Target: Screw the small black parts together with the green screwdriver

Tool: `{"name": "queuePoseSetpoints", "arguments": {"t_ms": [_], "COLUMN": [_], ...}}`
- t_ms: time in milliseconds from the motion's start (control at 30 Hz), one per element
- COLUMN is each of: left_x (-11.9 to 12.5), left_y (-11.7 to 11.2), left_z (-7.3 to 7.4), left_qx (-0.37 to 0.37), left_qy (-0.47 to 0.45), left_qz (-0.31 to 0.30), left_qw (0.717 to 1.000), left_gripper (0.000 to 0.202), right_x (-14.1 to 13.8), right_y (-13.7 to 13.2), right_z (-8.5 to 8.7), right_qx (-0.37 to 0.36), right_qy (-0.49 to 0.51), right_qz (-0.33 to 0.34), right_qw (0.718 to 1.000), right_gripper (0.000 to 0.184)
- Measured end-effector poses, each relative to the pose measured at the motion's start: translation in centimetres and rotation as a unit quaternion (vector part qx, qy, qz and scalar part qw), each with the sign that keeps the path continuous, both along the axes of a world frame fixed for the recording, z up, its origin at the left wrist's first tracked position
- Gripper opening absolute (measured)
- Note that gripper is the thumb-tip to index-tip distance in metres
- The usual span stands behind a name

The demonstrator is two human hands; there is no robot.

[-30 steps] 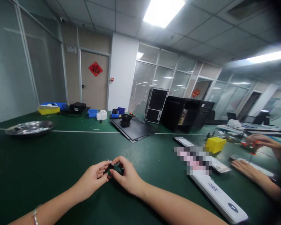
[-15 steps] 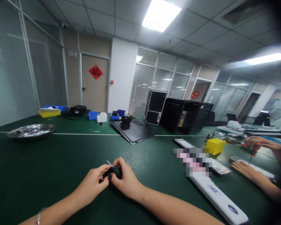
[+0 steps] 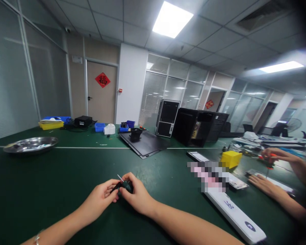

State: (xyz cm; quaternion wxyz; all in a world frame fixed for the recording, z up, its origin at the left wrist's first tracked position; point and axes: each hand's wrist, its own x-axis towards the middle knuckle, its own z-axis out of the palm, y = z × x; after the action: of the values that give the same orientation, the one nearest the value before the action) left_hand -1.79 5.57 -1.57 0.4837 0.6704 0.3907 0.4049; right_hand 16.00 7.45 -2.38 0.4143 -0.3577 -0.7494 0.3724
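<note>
Both hands are close together over the green table (image 3: pixel 66 177), low in the middle of the view. My right hand (image 3: pixel 137 195) is closed around a screwdriver with a rounded dark green handle (image 3: pixel 127 185); its thin metal shaft slants up and left past the fingers. Pinched between the thumb and fingers of my left hand (image 3: pixel 102 195) is a small black part (image 3: pixel 115 187), too covered to name. The part lies right beside the screwdriver handle, and my right thumb reaches to it.
To the right lie a long white bar-shaped device (image 3: pixel 234 209), a yellow box (image 3: pixel 231 159) and a co-worker's hands (image 3: pixel 264 183) with a screwdriver. Further back are a metal dish (image 3: pixel 32 149), a black panel (image 3: pixel 148 144) and black computer cases (image 3: pixel 197 127).
The view has shifted slightly. My right thumb has moved up over the handle toward the black part, and both hands keep their hold.
</note>
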Motion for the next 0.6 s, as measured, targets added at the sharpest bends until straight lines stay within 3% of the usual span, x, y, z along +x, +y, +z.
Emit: {"name": "queuePoseSetpoints", "arguments": {"t_ms": [433,600], "left_x": [-0.22,-0.44], "left_y": [0.01,0.29], "left_z": [0.42,0.50], "left_qx": [-0.022,-0.037], "left_qy": [-0.013,-0.014], "left_qz": [0.003,0.021], "left_qw": [1.000,0.999], "left_gripper": [0.033,0.037], "right_x": [0.04,0.30], "right_y": [-0.46,-0.56], "right_z": [0.51,0.80], "right_qx": [0.002,0.014], "right_qy": [0.043,0.026], "right_qz": [0.007,0.007], "right_qw": [0.999,1.000], "right_gripper": [0.011,0.036]}}
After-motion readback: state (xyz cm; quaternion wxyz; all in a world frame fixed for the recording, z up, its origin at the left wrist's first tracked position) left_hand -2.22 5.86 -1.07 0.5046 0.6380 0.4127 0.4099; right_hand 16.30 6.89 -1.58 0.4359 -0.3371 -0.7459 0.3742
